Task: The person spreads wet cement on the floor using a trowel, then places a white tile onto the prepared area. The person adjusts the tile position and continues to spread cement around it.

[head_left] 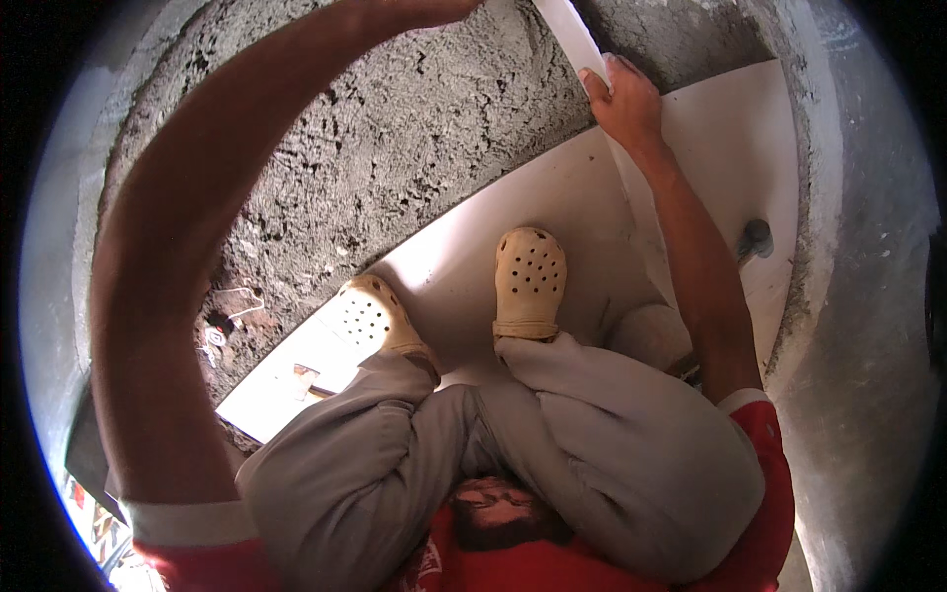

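A long, narrow white strip slants from the top edge over the rough grey mortar. The fingers of my right hand are closed around its lower end, with the thumb on the left side. What the strip is made of, I cannot make out. My left arm reaches forward in a wide curve over the mortar. Only a bit of my left hand shows at the top edge, left of the strip; its fingers are cut off. Below the right hand lie large smooth white tiles bordering the mortar.
My feet, in yellow clogs, stand on the tiles. A dark round pipe piece sticks up from the tiles at the right. Thin white string lies on the mortar at the left. Grey walls curve around the floor.
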### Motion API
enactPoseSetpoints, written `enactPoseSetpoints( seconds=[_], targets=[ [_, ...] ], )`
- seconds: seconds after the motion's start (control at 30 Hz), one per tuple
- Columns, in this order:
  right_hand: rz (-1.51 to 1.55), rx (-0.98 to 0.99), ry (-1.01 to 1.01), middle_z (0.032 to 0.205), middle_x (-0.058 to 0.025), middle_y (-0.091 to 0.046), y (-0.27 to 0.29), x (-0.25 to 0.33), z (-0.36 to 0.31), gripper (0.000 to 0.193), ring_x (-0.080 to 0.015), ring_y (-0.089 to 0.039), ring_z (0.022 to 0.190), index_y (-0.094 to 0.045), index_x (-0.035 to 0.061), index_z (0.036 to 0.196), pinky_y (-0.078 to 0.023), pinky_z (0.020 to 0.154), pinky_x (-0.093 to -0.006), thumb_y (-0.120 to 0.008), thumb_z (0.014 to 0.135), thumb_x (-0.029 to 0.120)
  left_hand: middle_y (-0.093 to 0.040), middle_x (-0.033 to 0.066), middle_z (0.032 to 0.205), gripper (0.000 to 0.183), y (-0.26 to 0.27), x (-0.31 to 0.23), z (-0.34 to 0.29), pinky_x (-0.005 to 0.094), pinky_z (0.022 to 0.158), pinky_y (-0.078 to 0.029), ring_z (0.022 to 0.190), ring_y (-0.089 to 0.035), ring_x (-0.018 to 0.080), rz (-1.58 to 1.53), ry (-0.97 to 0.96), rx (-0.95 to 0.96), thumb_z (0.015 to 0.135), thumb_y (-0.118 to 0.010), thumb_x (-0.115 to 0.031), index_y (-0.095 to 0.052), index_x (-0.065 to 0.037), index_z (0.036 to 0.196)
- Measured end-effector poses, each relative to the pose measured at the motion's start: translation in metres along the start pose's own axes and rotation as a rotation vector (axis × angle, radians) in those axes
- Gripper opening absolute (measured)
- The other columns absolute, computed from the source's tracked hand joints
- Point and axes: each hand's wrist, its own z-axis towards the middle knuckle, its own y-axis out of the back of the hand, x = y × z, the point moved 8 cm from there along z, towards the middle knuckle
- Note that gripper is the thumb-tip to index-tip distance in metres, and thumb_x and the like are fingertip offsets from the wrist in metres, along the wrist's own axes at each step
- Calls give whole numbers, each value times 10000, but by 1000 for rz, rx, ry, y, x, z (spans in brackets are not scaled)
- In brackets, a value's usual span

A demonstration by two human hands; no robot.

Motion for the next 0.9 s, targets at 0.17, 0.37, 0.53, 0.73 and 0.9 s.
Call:
enactPoseSetpoints(
  seconds=[0.17, 0.37, 0.53, 0.73, 0.9],
  targets=[
    [23, 74, -5, 953, -212, -668, -2, 4, 0, 331, -441, -664, 877, -650, 10, 1022, -529, 797, -532, -607, 972, 335, -546, 115, 1430, 466, -53, -53, 63, 525, 1249, -244, 1419, -428, 286, 111, -213, -20, 953, -577, -160, -570, -176, 1418],
    [-9, 97, -123, 936, -207, -662, 5, 4, -8, 324, -437, -658, 870, -634, 18, 1003, -525, 771, -533, -630, 961, 338, -670, 32, 1136, 263, -73, -66, 68, 547, 1238, -220, 1231, -566, 239, 147, -318, -6, 947, -534, -193, -718, -201, 1136],
    [-207, 226, -190, 946, -208, -674, 19, -4, -65, 422, -428, -670, 847, -622, -26, 1044, -538, 732, -501, -641, 971, 389, -666, 35, 1167, 278, -79, -68, 76, 522, 1236, -228, 1255, -556, 228, 192, -351, 53, 943, -531, -164, -712, -206, 1149],
    [-61, 314, -324, 948, -243, -683, 26, -23, -114, 449, -412, -697, 900, -628, -54, 1049, -558, 757, -473, -665, 955, 384, -666, 51, 1181, 263, -79, -72, 76, 493, 1208, -278, 1242, -557, 252, 180, -348, -5, 912, -565, -166, -716, -182, 1127],
    [-217, 532, -510, 1014, -258, -705, 31, -30, -145, 550, -414, -694, 997, -637, -73, 1186, -555, 855, -476, -648, 955, 426, -652, 73, 1213, 287, -79, -70, 71, 478, 1171, -319, 1252, -542, 255, 166, -356, 28, 890, -626, -181, -701, -179, 1167]
  ],
)
